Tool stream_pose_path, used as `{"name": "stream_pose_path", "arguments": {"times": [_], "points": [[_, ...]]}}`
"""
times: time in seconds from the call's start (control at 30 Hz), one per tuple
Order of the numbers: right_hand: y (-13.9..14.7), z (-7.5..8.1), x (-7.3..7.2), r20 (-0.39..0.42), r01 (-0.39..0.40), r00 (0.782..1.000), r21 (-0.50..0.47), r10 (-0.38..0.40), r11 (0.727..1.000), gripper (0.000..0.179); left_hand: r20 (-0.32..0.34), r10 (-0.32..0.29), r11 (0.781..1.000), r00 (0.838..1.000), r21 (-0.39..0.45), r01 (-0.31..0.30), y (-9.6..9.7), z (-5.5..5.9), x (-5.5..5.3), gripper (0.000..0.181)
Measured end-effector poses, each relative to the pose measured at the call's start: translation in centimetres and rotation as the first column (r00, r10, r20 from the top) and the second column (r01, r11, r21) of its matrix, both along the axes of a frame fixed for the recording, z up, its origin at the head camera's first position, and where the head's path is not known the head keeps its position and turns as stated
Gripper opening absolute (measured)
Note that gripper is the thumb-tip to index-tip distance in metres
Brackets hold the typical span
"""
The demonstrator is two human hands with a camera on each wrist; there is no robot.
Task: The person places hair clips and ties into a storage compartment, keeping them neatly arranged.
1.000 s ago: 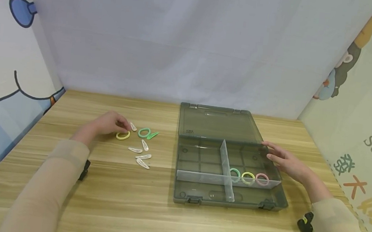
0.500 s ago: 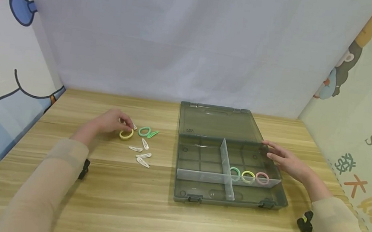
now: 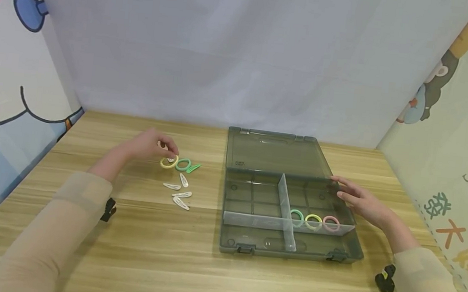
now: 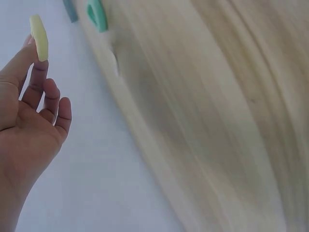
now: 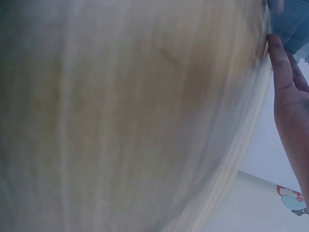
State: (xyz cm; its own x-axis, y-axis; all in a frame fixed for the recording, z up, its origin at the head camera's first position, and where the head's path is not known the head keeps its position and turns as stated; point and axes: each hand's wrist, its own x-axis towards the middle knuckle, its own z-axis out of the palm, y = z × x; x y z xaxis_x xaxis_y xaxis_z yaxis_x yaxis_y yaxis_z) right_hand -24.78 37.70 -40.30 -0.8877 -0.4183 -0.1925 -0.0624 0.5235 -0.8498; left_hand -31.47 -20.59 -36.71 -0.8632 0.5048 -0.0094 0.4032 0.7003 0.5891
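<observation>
Desk (image 3: 162,271): wood-grain; carries everything.
Box (image 3: 270,252): grey, see-through, lid laid back toward far edge, right of desk middle.
Right grip (image 3: 363,206): fingers extended, at box's right side, nothing grasped.
Left grip (image 3: 149,145): thumb and finger closed in a pinch on the yellow ring.
Yellow ring (image 4: 40,39): left of box, nearer desk's far edge; lifted or touching, can't tell.
Ring handling: probably light, soft, stretchy, hard to break; pinch the band, as now.
Green ring (image 3: 183,170): just beside yellow one.
Boxed rings: teal (image 3: 296,212), yellow (image 3: 314,215), pink (image 3: 331,218), right compartment.
White clips (image 3: 172,186): scattered nearby.
</observation>
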Motion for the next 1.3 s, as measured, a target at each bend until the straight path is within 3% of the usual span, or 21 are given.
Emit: {"name": "stream_pose_path", "arguments": {"times": [0.27, 0.5, 0.87, 1.3], "points": [[0.0, 0.0, -0.1, -0.002, -0.004, 1.000, 0.006, 0.004, 1.000, 0.057, -0.021, -0.037, 0.999, 0.999, 0.005, 0.037, 1.2, 2.0, 0.4, 0.011], [0.2, 0.0, -0.3, 0.004, 0.001, 1.000, 0.013, -0.001, 1.000, 0.057, -0.033, -0.036, 0.999, 0.999, -0.009, 0.036, 2.5, 4.0, 0.9, 0.012], [0.2, -0.2, -0.3, 0.006, -0.004, 1.000, 0.014, 0.004, 1.000, 0.056, -0.026, -0.017, 0.999, 1.000, 0.035, 0.018, 5.5, 6.9, 2.2, 0.012], [-0.1, 0.2, -0.2, 0.020, -0.006, 1.000, -0.011, 0.006, 1.000, 0.057, -0.085, -0.088, 0.992, 0.992, 0.078, 0.095, 9.5, 10.1, 3.6, 0.007]]}}
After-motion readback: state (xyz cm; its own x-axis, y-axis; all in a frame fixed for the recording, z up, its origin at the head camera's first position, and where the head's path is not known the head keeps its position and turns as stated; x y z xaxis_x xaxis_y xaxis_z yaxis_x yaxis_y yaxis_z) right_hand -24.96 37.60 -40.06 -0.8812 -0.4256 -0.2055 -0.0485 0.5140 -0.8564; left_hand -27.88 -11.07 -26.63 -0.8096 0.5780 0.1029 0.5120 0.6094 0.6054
